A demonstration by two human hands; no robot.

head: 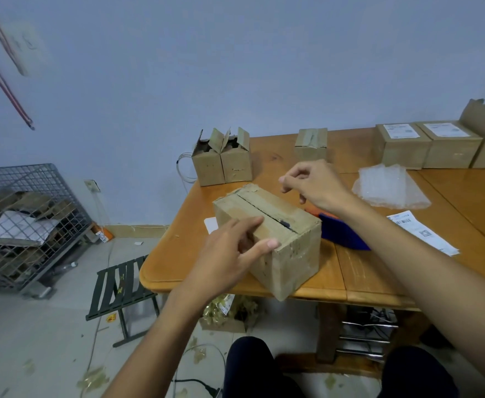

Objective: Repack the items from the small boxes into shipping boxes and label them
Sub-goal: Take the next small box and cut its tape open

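Near our table's (pixel 364 285) front-left corner, left hand (pixel 229 254) open, steadying the worn, stiff-looking cardboard box (pixel 281 239); right hand (pixel 313 182) loosely curled, empty.

Worn cardboard shipping box (pixel 275 239) at the near left corner of my wooden table (pixel 379 271), other boxes and labels around it.

I see its top flaps folded shut with a dark seam along the middle, and it sits skewed, one corner over the table edge. Two small boxes (pixel 221 162) stand open-flapped, touching, at the far left edge; a closed small box (pixel 311 145) sits further right. Two labelled boxes (pixel 427 145) stand side by side at the far right. A bubble wrap sheet (pixel 390 188) and a label strip (pixel 425 237) lie flat to the right.
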